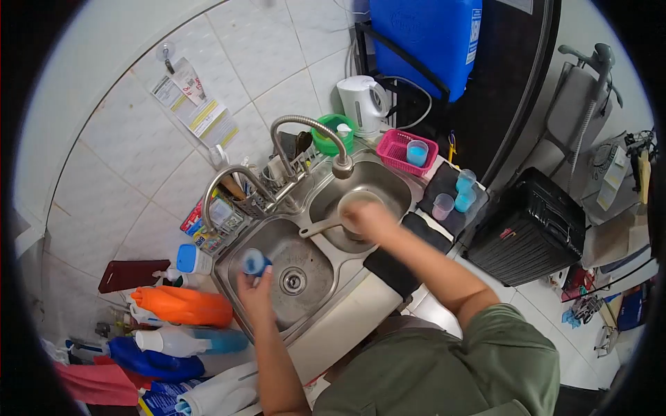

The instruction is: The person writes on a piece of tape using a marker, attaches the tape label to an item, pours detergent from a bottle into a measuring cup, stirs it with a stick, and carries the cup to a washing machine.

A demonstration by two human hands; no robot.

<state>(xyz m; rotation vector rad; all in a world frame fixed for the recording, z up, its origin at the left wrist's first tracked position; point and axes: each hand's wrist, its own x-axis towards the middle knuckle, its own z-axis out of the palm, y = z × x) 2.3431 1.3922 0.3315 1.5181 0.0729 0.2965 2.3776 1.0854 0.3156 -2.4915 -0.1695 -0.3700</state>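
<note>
My left hand (255, 295) is closed around a small clear plastic cup (252, 261) with blue on it, above the left sink basin (305, 260). In the right basin (392, 184) rests a light-coloured pan (319, 227), its handle pointing toward the left basin. My right hand (371, 219) is over the pan's bowl, smeared by motion, and its fingers cannot be made out. Several small plastic cups, some with blue in them, stand on a black mat right of the sink, among them a pinkish cup (442, 206).
Two curved faucets, one with a sprayer head (342, 166), arch over the sink. A pink basket (395, 149) holds another cup of blue. Behind are a green basin (326, 142) and a white kettle (359, 100). An orange bottle (187, 306) lies left; a black suitcase (527, 225) stands right.
</note>
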